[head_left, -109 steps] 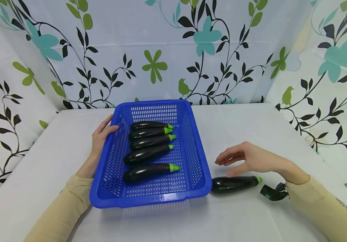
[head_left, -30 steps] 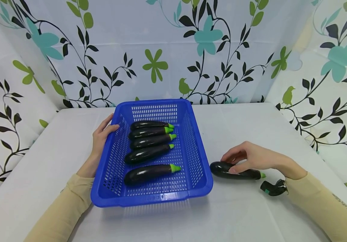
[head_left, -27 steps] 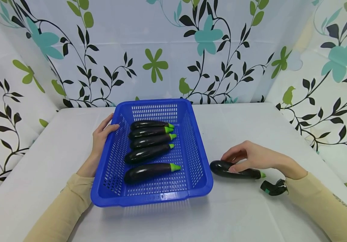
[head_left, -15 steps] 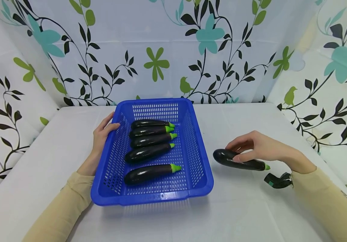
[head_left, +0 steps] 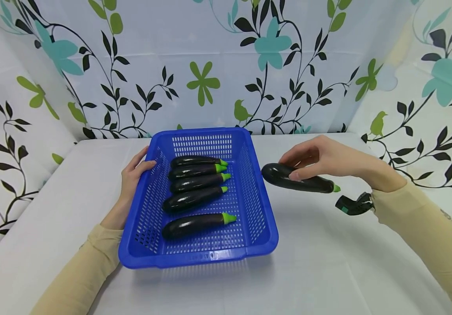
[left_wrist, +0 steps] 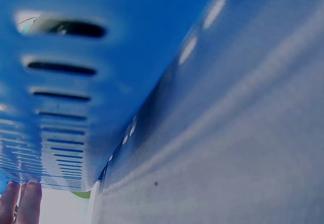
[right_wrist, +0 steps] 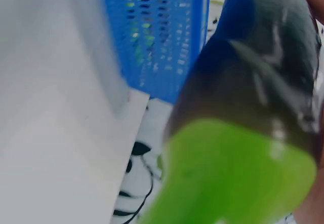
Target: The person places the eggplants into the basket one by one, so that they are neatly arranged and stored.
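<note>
In the head view a blue perforated plastic basket (head_left: 206, 258) stands tilted toward the camera, with several dark eggplants (head_left: 194, 201) with green stem ends lying crosswise in it. My left hand (head_left: 133, 175) grips the basket's left rim, thumb over the edge; its fingers (left_wrist: 30, 203) show against the outer wall in the left wrist view. My right hand (head_left: 312, 159) pinches another eggplant (head_left: 312, 183) between thumb and fingers, raised above the table just right of the basket. Its rounded end overlaps the basket's right rim, and its green stem fills the lower right wrist view.
A white cloth covers the table (head_left: 328, 271). Curtains (head_left: 218, 65) with a leaf and flower print close off the back and both sides. A small black device (head_left: 353, 204) is strapped at the right wrist.
My right hand came down on the eggplant lying right of the basket, took hold of it and lifted it up and toward the basket's right rim. The left hand and basket stayed put.
</note>
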The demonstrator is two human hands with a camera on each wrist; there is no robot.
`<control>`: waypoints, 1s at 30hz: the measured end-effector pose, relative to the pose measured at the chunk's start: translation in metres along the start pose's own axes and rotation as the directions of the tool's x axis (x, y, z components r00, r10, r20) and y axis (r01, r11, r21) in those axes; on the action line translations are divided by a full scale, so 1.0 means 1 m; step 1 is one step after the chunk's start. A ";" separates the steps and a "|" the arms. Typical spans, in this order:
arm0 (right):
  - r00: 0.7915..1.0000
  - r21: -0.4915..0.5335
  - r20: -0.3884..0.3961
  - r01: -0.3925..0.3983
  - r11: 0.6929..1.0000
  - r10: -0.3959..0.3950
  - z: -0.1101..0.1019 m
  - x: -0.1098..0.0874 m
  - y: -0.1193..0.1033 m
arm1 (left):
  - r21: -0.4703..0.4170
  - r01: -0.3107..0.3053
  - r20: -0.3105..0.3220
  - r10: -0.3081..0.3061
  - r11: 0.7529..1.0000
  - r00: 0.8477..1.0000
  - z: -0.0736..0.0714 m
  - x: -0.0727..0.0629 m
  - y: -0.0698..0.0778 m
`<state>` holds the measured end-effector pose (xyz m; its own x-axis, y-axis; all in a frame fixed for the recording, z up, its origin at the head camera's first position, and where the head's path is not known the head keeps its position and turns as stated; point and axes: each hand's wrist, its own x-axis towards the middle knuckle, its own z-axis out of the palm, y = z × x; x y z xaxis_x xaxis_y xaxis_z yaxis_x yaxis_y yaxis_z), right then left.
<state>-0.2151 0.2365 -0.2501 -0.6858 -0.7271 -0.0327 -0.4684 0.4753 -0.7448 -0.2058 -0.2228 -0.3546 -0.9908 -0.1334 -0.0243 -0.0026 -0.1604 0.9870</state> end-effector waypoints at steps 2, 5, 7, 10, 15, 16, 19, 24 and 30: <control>1.000 -0.002 0.021 0.003 1.000 -0.003 0.000 0.010 -0.010 | 0.006 0.000 -0.003 0.000 1.000 1.000 0.000 0.000 0.000; 0.998 -0.004 0.059 0.012 1.000 -0.012 0.003 0.026 -0.025 | 0.012 0.001 -0.003 -0.001 1.000 1.000 0.000 0.000 -0.001; 0.996 -0.001 0.089 0.021 1.000 -0.021 0.006 0.036 -0.035 | 0.025 0.000 -0.004 0.000 1.000 1.000 0.000 0.000 -0.001; 0.990 0.006 0.128 0.056 0.998 -0.056 0.012 0.052 -0.048 | 0.032 0.002 -0.003 -0.002 1.000 1.000 0.000 0.000 -0.001; 0.975 0.016 0.190 0.113 0.993 -0.114 0.022 0.076 -0.065 | 0.014 0.011 0.000 -0.011 1.000 1.000 -0.001 0.000 -0.001; 0.972 0.013 0.200 0.125 0.992 -0.125 0.025 0.080 -0.069 | 0.009 0.010 0.002 -0.010 1.000 1.000 -0.001 0.000 -0.001; 0.960 0.010 0.228 0.162 0.987 -0.160 0.031 0.092 -0.077 | 0.012 0.004 0.002 -0.004 1.000 1.000 -0.001 -0.001 -0.001; 0.941 0.013 0.264 0.217 0.976 -0.213 0.040 0.108 -0.087 | 0.010 0.006 0.008 -0.006 1.000 1.000 -0.001 -0.001 -0.001; 0.920 0.027 0.302 0.254 0.967 -0.250 0.050 0.124 -0.096 | 0.032 0.010 0.008 -0.010 0.999 1.000 0.000 -0.002 0.000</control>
<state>-0.2274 0.0755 -0.2159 -0.3454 -0.9374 -0.0448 -0.6122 0.2612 -0.7463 -0.2040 -0.2229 -0.3545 -0.9918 -0.1236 -0.0330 -0.0168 -0.1305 0.9913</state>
